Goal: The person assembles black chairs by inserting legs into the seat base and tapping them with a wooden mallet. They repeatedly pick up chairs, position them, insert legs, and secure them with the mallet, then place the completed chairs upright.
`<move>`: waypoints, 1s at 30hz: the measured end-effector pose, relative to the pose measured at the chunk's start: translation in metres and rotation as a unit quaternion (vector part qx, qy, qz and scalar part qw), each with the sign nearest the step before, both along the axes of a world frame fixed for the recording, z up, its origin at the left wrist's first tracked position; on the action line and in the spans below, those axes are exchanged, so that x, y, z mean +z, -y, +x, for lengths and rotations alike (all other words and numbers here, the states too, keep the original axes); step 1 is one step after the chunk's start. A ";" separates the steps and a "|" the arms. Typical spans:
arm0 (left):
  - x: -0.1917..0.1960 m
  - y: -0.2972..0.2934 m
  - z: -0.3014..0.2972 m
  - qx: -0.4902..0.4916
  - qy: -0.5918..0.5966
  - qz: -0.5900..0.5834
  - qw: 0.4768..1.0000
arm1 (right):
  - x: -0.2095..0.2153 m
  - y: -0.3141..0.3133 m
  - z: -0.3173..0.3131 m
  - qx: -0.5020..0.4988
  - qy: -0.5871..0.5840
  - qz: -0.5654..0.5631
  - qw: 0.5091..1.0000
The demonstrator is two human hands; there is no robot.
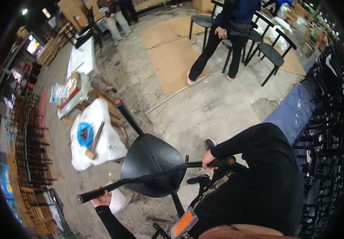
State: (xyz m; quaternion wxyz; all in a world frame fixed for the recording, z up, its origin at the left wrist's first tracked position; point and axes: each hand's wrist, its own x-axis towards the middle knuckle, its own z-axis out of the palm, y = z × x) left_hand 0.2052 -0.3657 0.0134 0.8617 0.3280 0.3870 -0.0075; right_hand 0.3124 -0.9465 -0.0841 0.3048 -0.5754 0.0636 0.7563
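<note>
The black chair [152,153] is before the person, between the two hands, its seat facing up toward the camera. The left hand [102,198] is closed around one end of the long bar [128,181] that crosses the seat; most of its palm is hidden beneath. The right hand [209,160] grips the bar's other side, its thumb out of sight. The bar hides a strip of the seat, and whether the chair touches the floor cannot be told. One leg [178,204] runs down from the chair and passes out of sight near the badge [182,224]. Below the chair, a dark frame [160,231] is cut off by the lower edge.

Left of the chair, a mallet [95,142] lies on a white sheet [104,119] beside a blue bag [85,141]; the brownish contents are too small to make out. Beyond the chair, a co-worker [239,16] is cut off by the upper edge, partly covering the black chairs behind. Right of the chair, a pile of dark frames [327,131] merges into shadow.

The badge, below the chair, shows an orange panel; any print is too small to read. Far left of the chair, a blue poster [5,187] is blurred, its markings illegible.
</note>
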 end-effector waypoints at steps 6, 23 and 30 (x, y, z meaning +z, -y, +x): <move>0.003 0.118 0.175 -0.129 0.060 -0.029 0.989 | 0.013 0.118 0.037 -0.123 0.064 -0.018 0.990; 0.216 0.379 0.453 -0.403 0.248 0.063 0.879 | 0.000 0.239 0.183 -0.286 0.221 0.031 0.932; 0.302 0.413 0.434 -0.440 0.295 0.150 0.835 | 0.002 0.192 0.209 -0.365 0.231 0.029 0.901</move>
